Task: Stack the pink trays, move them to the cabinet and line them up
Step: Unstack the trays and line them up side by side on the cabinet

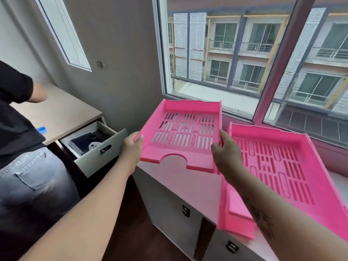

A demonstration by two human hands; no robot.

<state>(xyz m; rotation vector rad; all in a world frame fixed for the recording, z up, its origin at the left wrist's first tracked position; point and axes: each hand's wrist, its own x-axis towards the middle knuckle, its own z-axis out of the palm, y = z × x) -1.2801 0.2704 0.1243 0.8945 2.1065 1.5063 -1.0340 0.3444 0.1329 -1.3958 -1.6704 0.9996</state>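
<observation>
Left hand (131, 147) and right hand (225, 147) each grip a side of the slotted pink plastic tray (180, 136), held above the white cabinet surface (188, 178). Its twin pink tray (278, 172) lies just right, nearer the right hand.

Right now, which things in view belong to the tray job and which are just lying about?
Job:
- held tray, gripped by left hand and right hand
- second tray, resting on the cabinet
- cabinet

Lying about:
- open drawer with a notebook
- desk with a blue item
- bystander
</observation>
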